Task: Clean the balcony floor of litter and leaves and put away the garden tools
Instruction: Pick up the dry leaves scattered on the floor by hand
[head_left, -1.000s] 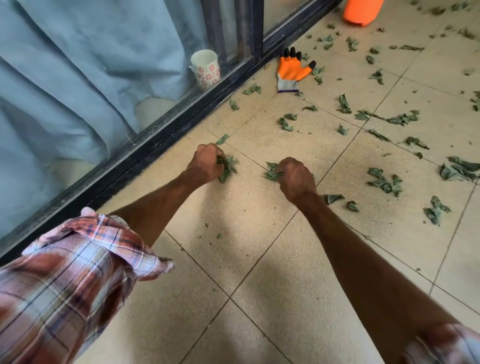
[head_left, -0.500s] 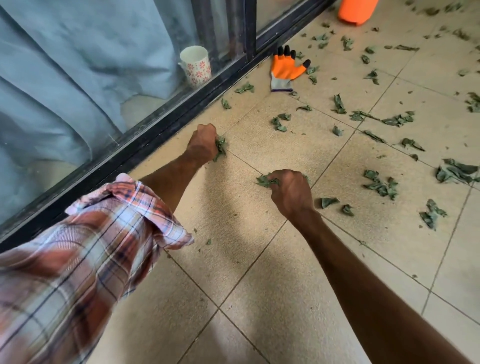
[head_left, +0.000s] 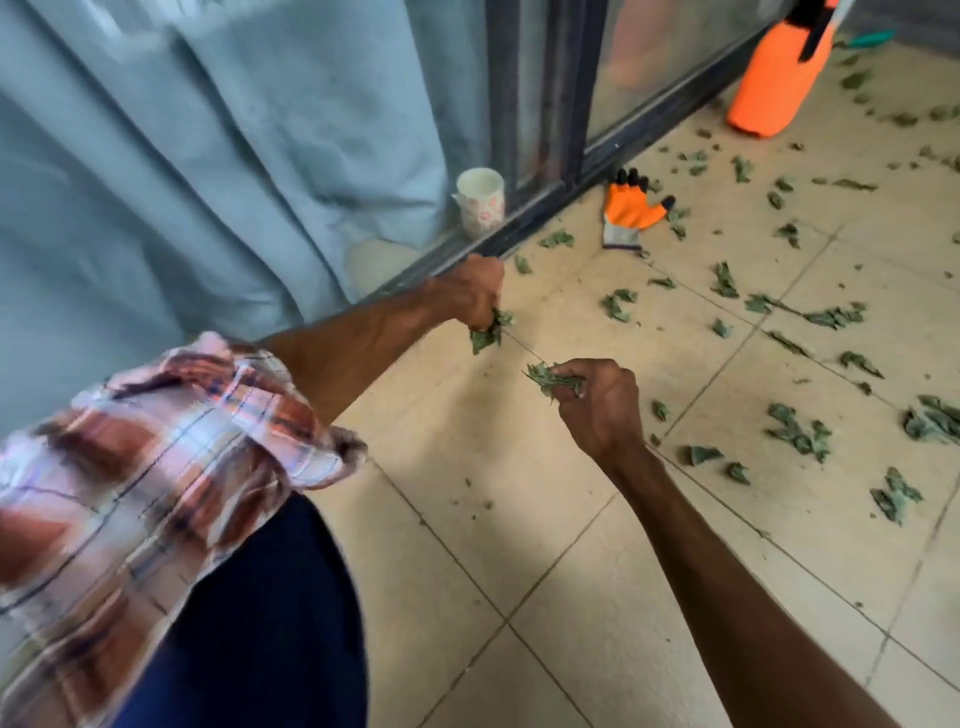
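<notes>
Left grip (head_left: 475, 296) clamped on leaf clump (head_left: 487, 333), right grip (head_left: 597, 402) clamped on leaf bunch (head_left: 551, 378), orange glove (head_left: 631, 213) on tiles (head_left: 571, 525)

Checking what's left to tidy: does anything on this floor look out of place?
Yes: green leaves lie scattered across the tiles, and a lone orange glove lies beside the door track.

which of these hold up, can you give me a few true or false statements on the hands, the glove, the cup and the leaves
1. The left hand and right hand each grip leaves. True.
2. The orange glove is worn on the right hand. False: it lies on the floor.
3. The cup stands behind the glass. True.
4. No loose leaves remain on the floor. False: many lie scattered over the tiles.
</notes>
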